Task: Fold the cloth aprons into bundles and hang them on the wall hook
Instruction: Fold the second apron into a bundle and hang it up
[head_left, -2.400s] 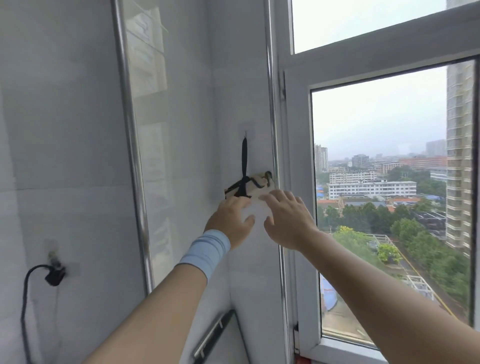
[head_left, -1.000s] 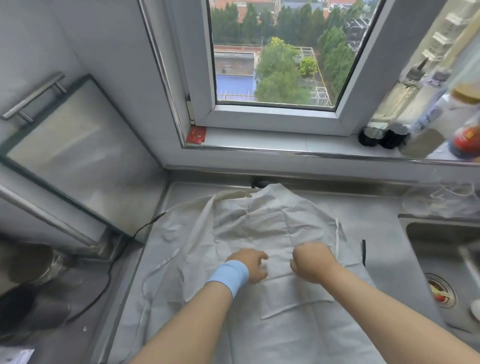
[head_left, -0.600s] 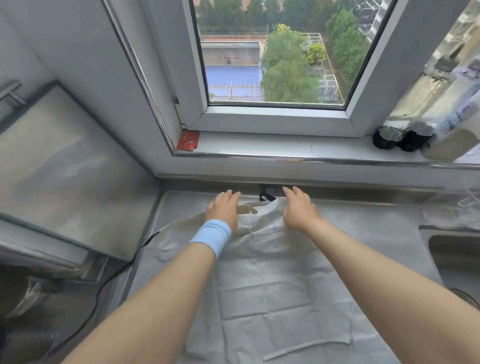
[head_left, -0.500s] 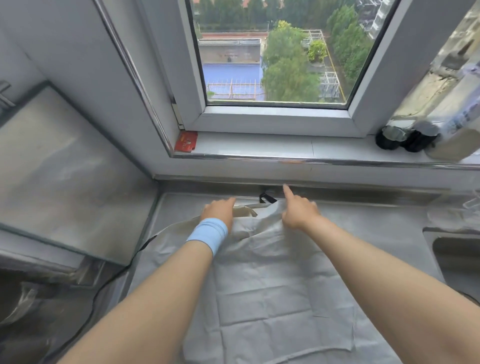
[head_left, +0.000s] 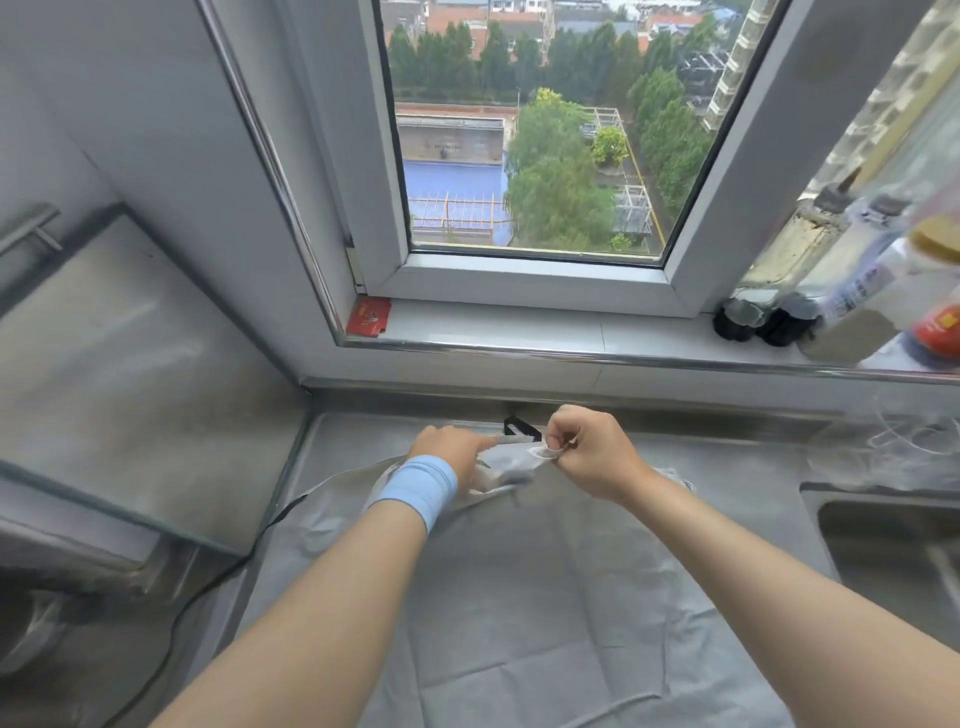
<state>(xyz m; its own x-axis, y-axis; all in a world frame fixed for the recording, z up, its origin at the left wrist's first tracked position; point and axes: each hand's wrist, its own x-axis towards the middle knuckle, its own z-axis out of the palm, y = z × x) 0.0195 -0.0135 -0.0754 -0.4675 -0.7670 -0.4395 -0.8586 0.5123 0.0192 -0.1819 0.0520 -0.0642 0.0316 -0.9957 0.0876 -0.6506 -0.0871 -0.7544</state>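
Pinching the apron (head_left: 545, 597) by its far edge, the right hand (head_left: 592, 457) is holding it up, probably to begin folding, while the left hand (head_left: 447, 449) is resting alongside, grip unclear.

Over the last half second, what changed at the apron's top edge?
The right hand has closed to pinch the top edge of the apron and lifted it off the counter, bunching it toward the left hand. The rest of the apron stays spread flat.
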